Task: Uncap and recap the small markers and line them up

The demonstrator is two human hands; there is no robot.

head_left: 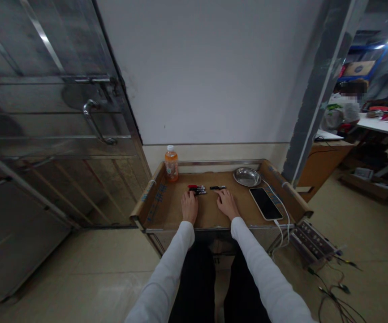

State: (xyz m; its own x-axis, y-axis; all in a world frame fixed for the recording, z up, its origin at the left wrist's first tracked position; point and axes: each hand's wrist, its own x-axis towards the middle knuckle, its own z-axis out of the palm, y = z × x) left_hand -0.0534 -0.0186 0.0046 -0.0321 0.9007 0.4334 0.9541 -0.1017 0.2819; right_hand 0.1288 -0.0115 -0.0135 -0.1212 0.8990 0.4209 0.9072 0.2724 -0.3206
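Observation:
My left hand [189, 207] lies palm down on the cardboard-lined top of a small cart [170, 211], fingers stretched forward. Its fingertips reach the near edge of a small group of marker pens, a red marker [191, 186] at the back and black markers [198, 191] in front. To the right, my right hand [227, 203] also rests palm down with fingers extended. Its fingertips are at a single black marker [217, 187] lying crosswise; whether they press on it is too small to tell. Neither hand lifts anything.
An orange drink bottle [171, 163] stands at the back left. A shallow metal bowl [247, 177] sits back right, with a charging phone [265, 203] and white cable [279, 201] nearby. Raised cardboard sides edge the cart. A power strip [315, 240] and wires lie on the floor.

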